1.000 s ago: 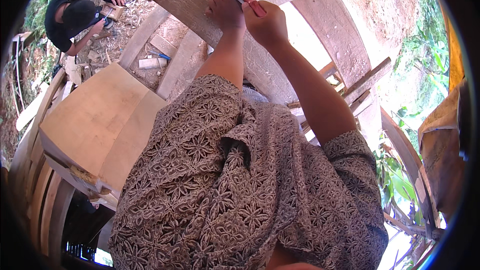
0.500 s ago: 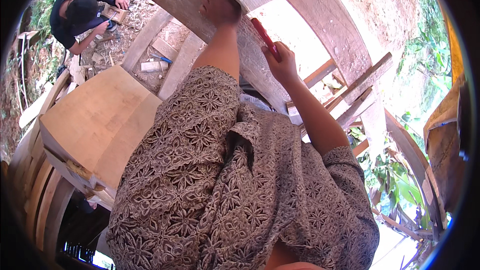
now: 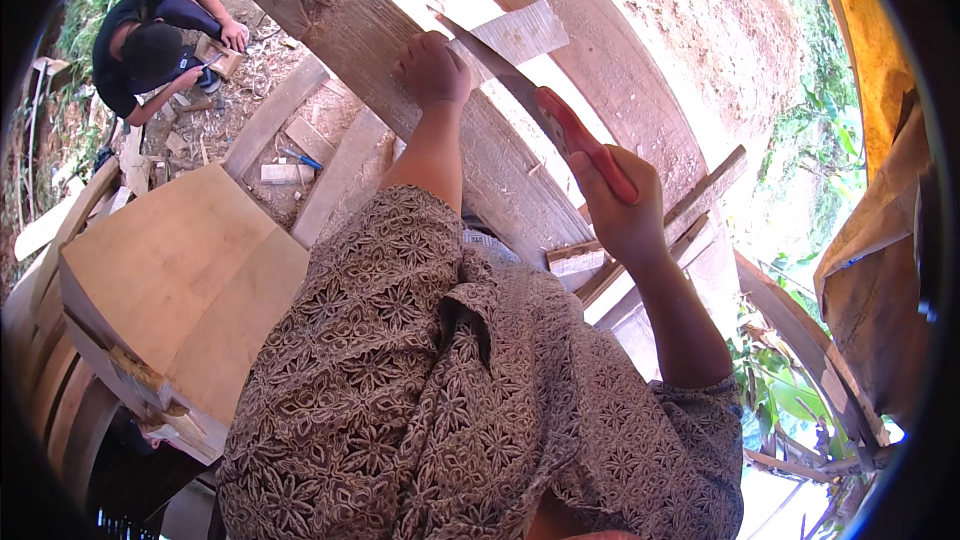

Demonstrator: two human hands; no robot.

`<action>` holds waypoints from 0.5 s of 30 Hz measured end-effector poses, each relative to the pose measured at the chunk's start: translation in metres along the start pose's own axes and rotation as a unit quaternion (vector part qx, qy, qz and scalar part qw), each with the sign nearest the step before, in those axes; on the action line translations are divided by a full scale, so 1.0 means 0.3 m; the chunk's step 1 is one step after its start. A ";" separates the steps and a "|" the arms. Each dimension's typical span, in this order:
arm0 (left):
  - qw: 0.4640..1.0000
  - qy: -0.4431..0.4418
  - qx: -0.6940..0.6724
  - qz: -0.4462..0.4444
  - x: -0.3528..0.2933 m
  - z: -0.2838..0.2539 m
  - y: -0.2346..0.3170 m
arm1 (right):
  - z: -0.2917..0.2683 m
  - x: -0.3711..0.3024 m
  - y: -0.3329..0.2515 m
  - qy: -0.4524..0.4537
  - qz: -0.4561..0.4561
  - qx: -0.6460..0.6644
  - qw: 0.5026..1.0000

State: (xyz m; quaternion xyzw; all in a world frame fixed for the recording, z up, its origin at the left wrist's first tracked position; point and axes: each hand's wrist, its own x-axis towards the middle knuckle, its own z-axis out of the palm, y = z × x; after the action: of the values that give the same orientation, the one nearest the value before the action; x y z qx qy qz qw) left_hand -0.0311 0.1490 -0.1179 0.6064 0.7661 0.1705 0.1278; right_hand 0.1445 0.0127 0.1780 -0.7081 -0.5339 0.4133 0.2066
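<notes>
With my right hand (image 3: pixel 625 195) wrapped around the red-handled handsaw (image 3: pixel 565 120), I should align the blade (image 3: pixel 515 83) squarely over the pale board (image 3: pixel 530 35) laid across the wide plank (image 3: pixel 350 35), my left hand (image 3: pixel 435 70), grip unclear, at the board's end.

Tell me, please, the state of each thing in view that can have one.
Red-handled handsaw: held, blade crossing the pale board
Pale board: jutting past the wide plank
Right hand: closed round the handsaw's handle
Left hand: fingers curled at the pale board's end
Co-worker: bent forward
</notes>
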 end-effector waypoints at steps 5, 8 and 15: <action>0.999 -0.036 -0.012 -0.019 -0.007 -0.033 0.008 | 0.041 0.126 -0.070 -0.031 -0.013 0.029 0.999; 0.994 0.096 0.031 0.033 -0.018 -0.068 0.038 | 0.157 0.252 -0.042 0.018 -0.025 -0.001 1.000; 0.992 -0.117 0.023 -0.034 0.027 -0.072 0.037 | 0.512 0.511 0.157 0.098 -0.091 0.025 0.991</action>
State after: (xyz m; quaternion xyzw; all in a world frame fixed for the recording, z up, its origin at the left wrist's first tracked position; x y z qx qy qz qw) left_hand -0.0319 0.1571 -0.0937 0.5983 0.7700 0.0762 0.2082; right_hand 0.0619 0.1157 -0.0006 -0.6884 -0.5629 0.3344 0.3120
